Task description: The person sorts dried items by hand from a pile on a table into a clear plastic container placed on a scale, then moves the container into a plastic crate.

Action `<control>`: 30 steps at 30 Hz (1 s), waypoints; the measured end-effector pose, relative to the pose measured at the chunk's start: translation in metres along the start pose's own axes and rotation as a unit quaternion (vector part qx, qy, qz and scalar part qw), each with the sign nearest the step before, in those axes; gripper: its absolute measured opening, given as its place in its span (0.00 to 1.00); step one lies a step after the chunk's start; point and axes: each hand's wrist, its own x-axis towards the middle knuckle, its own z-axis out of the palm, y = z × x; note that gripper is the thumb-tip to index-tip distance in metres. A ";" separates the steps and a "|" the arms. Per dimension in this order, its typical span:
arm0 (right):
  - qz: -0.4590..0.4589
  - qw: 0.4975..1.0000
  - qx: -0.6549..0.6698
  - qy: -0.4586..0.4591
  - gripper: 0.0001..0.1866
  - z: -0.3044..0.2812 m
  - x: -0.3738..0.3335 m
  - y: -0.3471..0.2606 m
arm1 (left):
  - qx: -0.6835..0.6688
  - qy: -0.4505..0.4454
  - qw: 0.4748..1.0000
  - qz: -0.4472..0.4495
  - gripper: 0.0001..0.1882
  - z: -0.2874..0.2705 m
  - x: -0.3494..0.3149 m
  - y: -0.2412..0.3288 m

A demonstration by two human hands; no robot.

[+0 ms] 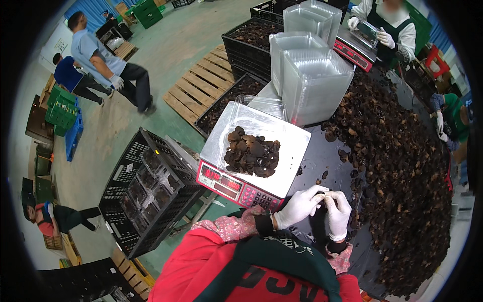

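In white gloves, my left hand (297, 206) and my right hand (337, 215) come together at the fingertips near the table's front part. Both are closed in a pinch; whatever lies between the fingers is too small to make out. Just beyond my left hand stands a red scale (239, 187) with a silver weighing pan (292, 143). A clump of dark brown mushrooms (253, 153), like wood ear, rests on the pan in what looks like a clear tray. To the right of my hands spreads a large heap of the same mushrooms (402, 186).
Stacked clear plastic trays (317, 85) rise behind the scale. A black crate (151, 191) with packed trays is at left, and mushroom-filled crates (254, 32) stand beside a wooden pallet (198, 83). Co-workers work across the table, one at another red scale (354, 50); others walk at left.
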 end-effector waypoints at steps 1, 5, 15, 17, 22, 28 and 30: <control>0.014 1.000 0.002 -0.001 0.04 0.004 0.001 -0.004 | -0.008 0.017 1.000 0.022 0.14 -0.001 -0.004 -0.002; -0.032 0.998 -0.047 0.008 0.05 0.021 0.007 -0.024 | 0.062 0.074 0.990 0.104 0.11 -0.016 -0.016 0.008; 0.033 0.998 -0.031 0.037 0.04 0.054 0.006 -0.045 | 0.321 0.143 0.898 0.266 0.11 -0.047 -0.034 0.026; 0.037 0.998 -0.006 0.047 0.04 0.053 0.005 -0.045 | 0.289 0.139 0.914 0.250 0.10 -0.047 -0.037 0.032; 0.071 0.989 -0.037 0.124 0.01 0.014 0.003 -0.018 | 0.289 0.229 0.898 0.240 0.08 -0.082 -0.045 0.061; 0.205 0.974 -0.060 0.081 0.05 -0.071 -0.061 0.045 | 0.408 0.361 0.827 0.142 0.10 -0.184 -0.046 0.075; 0.265 0.961 -0.063 0.047 0.06 -0.088 -0.085 0.047 | 0.489 0.358 0.787 0.113 0.14 -0.203 -0.044 0.055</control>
